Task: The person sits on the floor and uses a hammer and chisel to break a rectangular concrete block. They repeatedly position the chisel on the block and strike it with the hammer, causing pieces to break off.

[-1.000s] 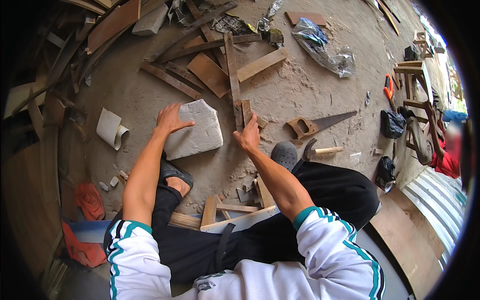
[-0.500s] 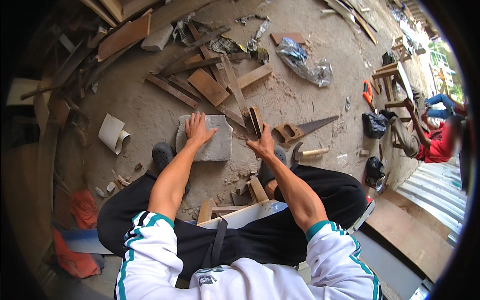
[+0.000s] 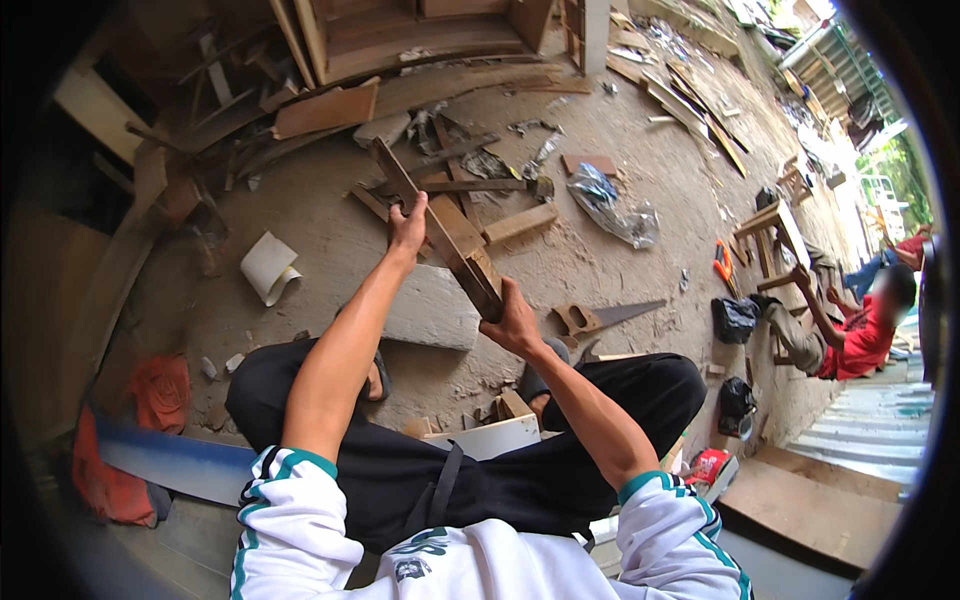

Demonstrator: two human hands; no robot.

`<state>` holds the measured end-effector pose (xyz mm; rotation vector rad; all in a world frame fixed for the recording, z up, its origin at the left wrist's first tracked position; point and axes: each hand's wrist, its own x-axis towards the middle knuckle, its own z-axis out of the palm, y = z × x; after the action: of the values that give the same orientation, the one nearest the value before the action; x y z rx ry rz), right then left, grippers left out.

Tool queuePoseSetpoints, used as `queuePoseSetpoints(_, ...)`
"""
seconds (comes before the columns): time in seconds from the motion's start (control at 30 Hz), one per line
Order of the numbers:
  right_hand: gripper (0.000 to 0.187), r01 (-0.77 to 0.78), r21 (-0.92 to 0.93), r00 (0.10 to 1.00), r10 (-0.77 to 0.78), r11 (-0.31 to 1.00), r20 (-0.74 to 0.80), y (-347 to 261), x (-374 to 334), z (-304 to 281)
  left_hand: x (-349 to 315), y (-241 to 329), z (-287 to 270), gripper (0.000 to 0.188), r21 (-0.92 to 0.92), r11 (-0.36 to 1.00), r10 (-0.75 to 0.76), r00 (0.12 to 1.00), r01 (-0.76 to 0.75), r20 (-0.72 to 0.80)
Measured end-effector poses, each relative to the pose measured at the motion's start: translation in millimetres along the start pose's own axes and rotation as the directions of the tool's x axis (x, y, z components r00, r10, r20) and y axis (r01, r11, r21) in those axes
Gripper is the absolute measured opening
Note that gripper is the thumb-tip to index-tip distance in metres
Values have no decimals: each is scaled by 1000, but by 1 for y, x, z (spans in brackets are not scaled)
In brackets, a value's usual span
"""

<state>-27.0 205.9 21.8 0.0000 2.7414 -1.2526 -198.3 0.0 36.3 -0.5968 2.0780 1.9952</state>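
Observation:
Both my hands hold a long, narrow wooden piece [image 3: 442, 238] that slants over a grey concrete block [image 3: 432, 312] on the ground. My left hand [image 3: 407, 232] grips it towards its far end, thumb along the edge. My right hand [image 3: 514, 322] is closed round the near end, where a short lighter strip lies along the long one. Whether the piece touches the block, I cannot tell. To the right of my right hand lies a handsaw [image 3: 600, 318] with a wooden handle. The block sits between my feet, partly behind my left forearm.
Wood offcuts [image 3: 520, 223] and a crumpled plastic bag [image 3: 612, 207] lie ahead. Orange-handled pliers [image 3: 724, 262] and a black bag [image 3: 735, 319] are on the right. A person in red [image 3: 862, 335] sits beyond. A curled white sheet [image 3: 270, 268] lies to the left.
My left hand has left the concrete block and taken hold of the wooden piece. The piece is now raised and slanted over the block, still in my right hand. The view has tilted up.

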Motion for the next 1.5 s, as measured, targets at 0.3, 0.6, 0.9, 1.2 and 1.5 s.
queuePoseSetpoints(0.3,57,75,413,983,-138,908,125,-16,14,10,-32,15,-43,88,-22,970,233,945,-244,-228)
queuePoseSetpoints(0.6,53,-267,213,958,235,940,164,45,43,-60,-58,-1,-54,46,-282,845,378,880,-455,-287)
queuePoseSetpoints(0.9,24,-710,400,696,663,580,275,123,1,-44,-98,28,-73,45,-647,704,68,935,-292,-348)
queuePoseSetpoints(1.2,11,-729,613,623,665,303,411,159,0,-55,-96,49,-92,48,-809,519,0,946,-277,-323)
queuePoseSetpoints(1.5,13,-591,791,651,673,159,351,170,15,-52,-94,49,-104,65,-965,231,129,987,-120,-92)
